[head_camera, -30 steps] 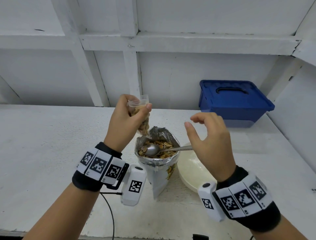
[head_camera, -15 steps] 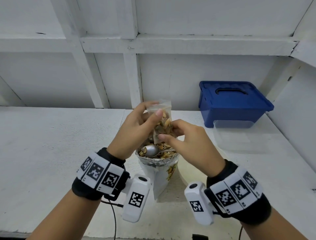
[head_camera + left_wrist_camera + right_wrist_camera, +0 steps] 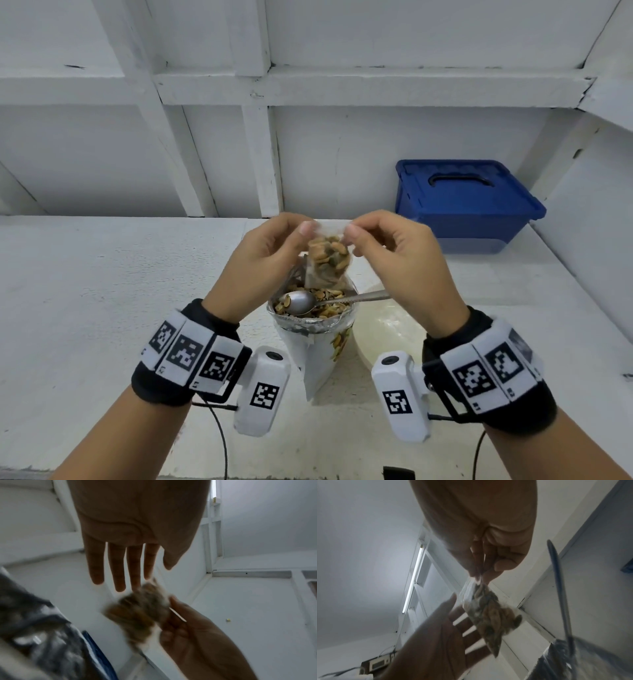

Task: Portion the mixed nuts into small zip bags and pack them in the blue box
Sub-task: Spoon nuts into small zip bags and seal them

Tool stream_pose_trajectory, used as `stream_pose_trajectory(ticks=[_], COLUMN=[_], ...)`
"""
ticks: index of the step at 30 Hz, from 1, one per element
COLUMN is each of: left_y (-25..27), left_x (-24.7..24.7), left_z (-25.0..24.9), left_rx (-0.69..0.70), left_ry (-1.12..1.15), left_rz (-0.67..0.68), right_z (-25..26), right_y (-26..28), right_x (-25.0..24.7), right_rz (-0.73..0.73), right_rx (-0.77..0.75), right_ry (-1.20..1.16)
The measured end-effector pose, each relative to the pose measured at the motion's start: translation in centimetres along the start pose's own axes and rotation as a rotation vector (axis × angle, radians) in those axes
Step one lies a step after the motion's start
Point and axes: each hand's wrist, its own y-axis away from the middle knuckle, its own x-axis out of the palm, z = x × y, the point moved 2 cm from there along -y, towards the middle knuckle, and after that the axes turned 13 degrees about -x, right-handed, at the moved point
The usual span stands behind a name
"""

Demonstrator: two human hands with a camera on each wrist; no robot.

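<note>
A small clear zip bag (image 3: 329,262) filled with mixed nuts hangs just above the open foil nut bag (image 3: 310,334). My left hand (image 3: 303,233) pinches its top left corner and my right hand (image 3: 352,236) pinches its top right corner. In the right wrist view the right hand (image 3: 481,574) nips the zip bag (image 3: 489,616) by its top edge between thumb and fingers. The zip bag (image 3: 140,609) is blurred below my left hand (image 3: 158,573) in the left wrist view. A metal spoon (image 3: 301,303) lies in the foil bag's nuts. The blue box (image 3: 462,205) stands far right, lid on.
A cream plate (image 3: 390,329) lies on the white table (image 3: 102,291) right of the foil bag, under my right wrist. A white wall with beams runs behind, and a side wall closes the right. Cables hang from both wrist cameras at the table's front edge.
My right hand moved from above the spoon handle to the zip bag, first its body, then its top right corner. My left hand shifted the bag rightward over the foil bag.
</note>
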Motion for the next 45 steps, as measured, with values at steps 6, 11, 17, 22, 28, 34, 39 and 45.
stream_pose_trajectory(ticks=[6,11,17,22,28,34,39,45], left_y=[-1.8,-2.5,-2.2,-2.3,-2.2,-2.0,-2.0,-2.0], left_x=[-4.0,-4.3,-3.5,-4.5,-5.9,-5.4,-5.2,-5.3], left_z=[6.0,14.8,18.8,20.8,22.3,21.8,21.3,21.4], left_rx=[-0.075,-0.343,-0.546,-0.682,-0.697,-0.685,-0.688,-0.69], left_ry=[-0.439,-0.91,-1.145,-1.136,-1.072,-1.075,-1.079,-1.076], left_rz=[-0.289,-0.131,0.066,0.167,0.117,0.102,0.093,0.09], right_z=[-0.9,-4.3,-12.0,-18.7,-23.5,-26.0,-26.2,-24.4], right_y=[-0.9,0.6,3.6,4.8,3.1,2.0,1.9,2.3], right_x=[-5.2,-9.8,-13.5,-14.0,-12.4,-11.1,-11.2,-11.3], right_rz=[-0.208,-0.349,-0.483,-0.504,-0.375,-0.265,-0.27,-0.295], right_rx=[0.017,0.016,0.194,0.351,0.464,0.589,0.721,0.729], right_ry=[-0.104,-0.001,0.127,0.197,0.283,0.276,0.117,0.274])
